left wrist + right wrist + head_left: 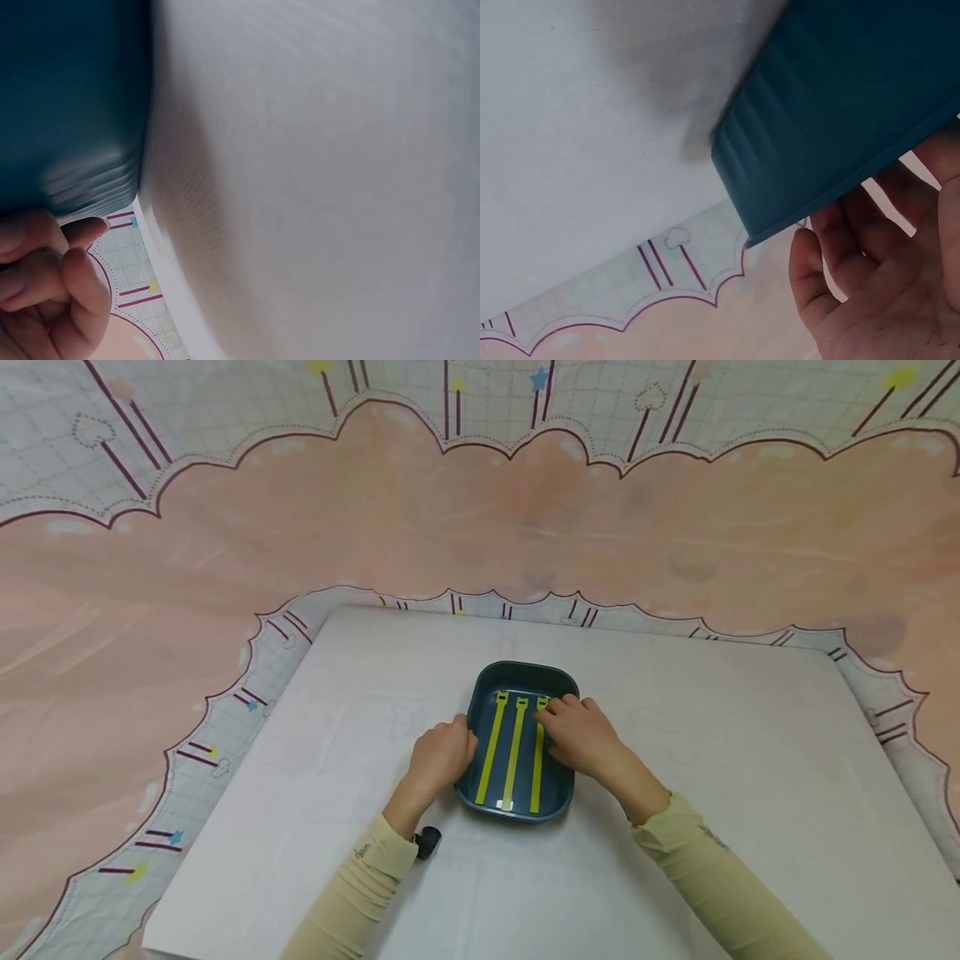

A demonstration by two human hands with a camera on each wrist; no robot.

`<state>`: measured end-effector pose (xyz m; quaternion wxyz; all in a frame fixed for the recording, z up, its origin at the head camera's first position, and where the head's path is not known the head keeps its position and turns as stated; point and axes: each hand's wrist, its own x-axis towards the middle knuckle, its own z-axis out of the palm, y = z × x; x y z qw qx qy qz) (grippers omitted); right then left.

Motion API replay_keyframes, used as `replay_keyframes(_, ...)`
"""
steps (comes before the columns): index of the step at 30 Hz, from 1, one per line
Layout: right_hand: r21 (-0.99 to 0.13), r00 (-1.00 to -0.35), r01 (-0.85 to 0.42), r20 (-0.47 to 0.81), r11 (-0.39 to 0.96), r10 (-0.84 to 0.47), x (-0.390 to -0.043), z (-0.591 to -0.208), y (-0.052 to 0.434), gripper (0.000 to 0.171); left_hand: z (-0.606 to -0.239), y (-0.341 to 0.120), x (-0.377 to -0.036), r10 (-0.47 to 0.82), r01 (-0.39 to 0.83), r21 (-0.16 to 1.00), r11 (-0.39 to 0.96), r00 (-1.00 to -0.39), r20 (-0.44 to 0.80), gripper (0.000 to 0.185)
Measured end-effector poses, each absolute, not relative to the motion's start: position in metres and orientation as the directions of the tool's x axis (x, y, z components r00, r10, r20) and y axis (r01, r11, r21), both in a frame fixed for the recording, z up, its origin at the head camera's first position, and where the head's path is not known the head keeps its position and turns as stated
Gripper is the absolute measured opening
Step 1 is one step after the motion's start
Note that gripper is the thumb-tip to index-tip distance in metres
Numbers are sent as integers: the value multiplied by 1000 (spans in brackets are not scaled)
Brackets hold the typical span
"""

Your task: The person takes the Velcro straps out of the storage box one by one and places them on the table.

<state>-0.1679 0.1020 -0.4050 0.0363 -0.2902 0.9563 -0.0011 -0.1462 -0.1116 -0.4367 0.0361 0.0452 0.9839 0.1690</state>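
Observation:
A dark blue tray point(556, 789) with rounded corners lies in the middle of the white table in the head view. Inside it three yellow cable ties point(513, 752) run side by side, their square heads at the far end. My left hand point(440, 752) holds the tray's left rim; curled fingers point(37, 262) show at the tray's corner in the left wrist view. Over the tray's right rim reaches my right hand point(585, 735), its fingertips at the head of the rightmost cable tie point(537, 777). Whether they pinch it I cannot tell; the tray wall point(817, 127) hides them in the right wrist view.
The white table point(750, 777) spreads around the tray. Behind it and at its sides hangs a peach and white patterned cloth point(525, 527). A small black device point(427, 842) sits at the left wrist.

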Motion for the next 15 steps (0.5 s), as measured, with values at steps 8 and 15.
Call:
replay_keyframes(8, 41, -805, -588, -119, 808, -581, -171, -410, 94, 34, -436, -111, -147, 98, 73, 339, 938, -993, -59, 19)
replay_keyframes(15, 59, -794, -602, -150, 796, -590, -172, -418, 88, 30, -436, -113, -146, 97, 68, 342, 937, -993, -67, 20)
